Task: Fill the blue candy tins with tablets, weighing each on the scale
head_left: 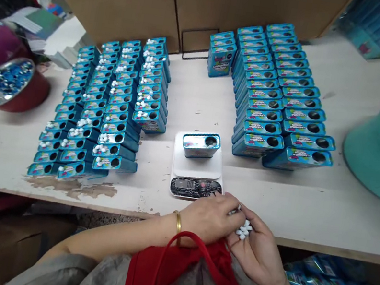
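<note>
Small white candies point(244, 229) lie in the cupped palm of my right hand point(257, 253), near the table's front edge. My left hand point(212, 217), a gold bangle on its wrist, reaches across. Its curled fingers are on the candies, with a few showing between them. Just beyond my hands sits a white kitchen scale point(196, 168) with a dark display panel, its digits not clearly readable. On the scale stands a blue candy tin point(201, 145), upright, with a round dark opening at the right of its top.
Rows of blue tins point(109, 100), many topped with white candies, fill the left. More upright tins point(264, 91) stand to the right. A teal tub point(376, 139) of candies is far right, a red bowl point(34, 89) of blue pieces far left. Cardboard boxes point(256, 7) close the back.
</note>
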Tool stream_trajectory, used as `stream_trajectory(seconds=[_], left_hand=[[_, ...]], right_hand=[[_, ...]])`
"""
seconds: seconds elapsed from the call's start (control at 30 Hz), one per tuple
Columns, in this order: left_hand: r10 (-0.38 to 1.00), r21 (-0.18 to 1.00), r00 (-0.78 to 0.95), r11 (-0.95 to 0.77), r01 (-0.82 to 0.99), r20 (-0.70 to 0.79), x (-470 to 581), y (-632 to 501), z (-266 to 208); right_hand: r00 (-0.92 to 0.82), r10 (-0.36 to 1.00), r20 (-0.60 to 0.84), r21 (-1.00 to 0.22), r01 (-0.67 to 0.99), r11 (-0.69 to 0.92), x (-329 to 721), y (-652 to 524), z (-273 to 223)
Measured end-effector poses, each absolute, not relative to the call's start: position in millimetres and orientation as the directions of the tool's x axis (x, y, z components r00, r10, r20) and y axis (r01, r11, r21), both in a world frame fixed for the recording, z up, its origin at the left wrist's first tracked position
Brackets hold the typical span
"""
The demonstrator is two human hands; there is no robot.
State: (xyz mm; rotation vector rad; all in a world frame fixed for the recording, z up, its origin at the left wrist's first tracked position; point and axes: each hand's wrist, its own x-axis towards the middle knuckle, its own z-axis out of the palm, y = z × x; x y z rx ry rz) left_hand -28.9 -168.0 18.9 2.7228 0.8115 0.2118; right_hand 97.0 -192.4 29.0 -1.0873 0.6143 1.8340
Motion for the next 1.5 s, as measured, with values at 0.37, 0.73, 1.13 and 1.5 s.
stream_trajectory(seconds=[0.37, 0.73, 1.13, 1.5], left_hand=[[0.581, 0.323, 0.795, -0.796, 0.512, 0.173, -32, -183, 21], [0.671, 0.371, 0.728, -0.717, 0.591, 0.137, -37, -173, 24], [0.770, 0.559, 0.448, -0.638, 0.530, 0.454, -67, -98, 69], [0.681, 0.371, 0.716, -0.712, 0.596, 0.156, -57, -110, 65]], right_hand=[[-0.189, 0.440, -0.878, -0.065, -0.864, -0.500, 97, -205, 34], [-0.263, 0.615, -0.744, -0.112, -0.858, -0.502, 92, -198, 23], [-0.246, 0.751, -0.613, -0.099, -0.919, -0.382, 75, -140, 55], [-0.205, 0.685, -0.699, -0.093, -0.924, -0.371, 84, -149, 48]])
